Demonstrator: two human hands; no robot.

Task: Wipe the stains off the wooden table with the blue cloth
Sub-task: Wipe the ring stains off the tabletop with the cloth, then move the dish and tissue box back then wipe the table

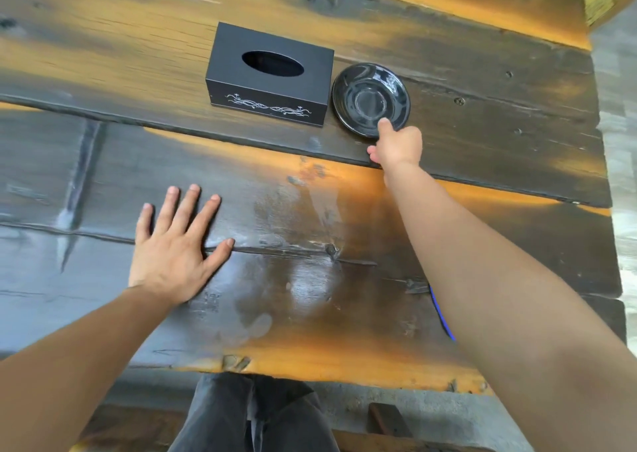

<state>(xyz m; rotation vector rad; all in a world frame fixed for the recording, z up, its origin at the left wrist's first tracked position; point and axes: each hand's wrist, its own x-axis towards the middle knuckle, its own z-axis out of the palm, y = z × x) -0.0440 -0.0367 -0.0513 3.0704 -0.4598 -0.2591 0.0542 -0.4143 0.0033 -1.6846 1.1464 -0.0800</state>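
Observation:
The dark wooden table [103,55] has pale smeared stains [303,210] in its middle, with more whitish marks lower down. My left hand [175,244] lies flat on the table left of the stains, fingers spread, holding nothing. My right hand [396,144] reaches far forward and pinches the near rim of a black saucer [370,96], thumb on top. Only a thin strip of the blue cloth [443,313] shows on the table; my right forearm hides the rest of it.
A black tissue box [269,75] with a white ornament stands just left of the saucer. The table's right edge [606,175] meets a grey floor. A leg in dark trousers [251,413] shows below the near edge.

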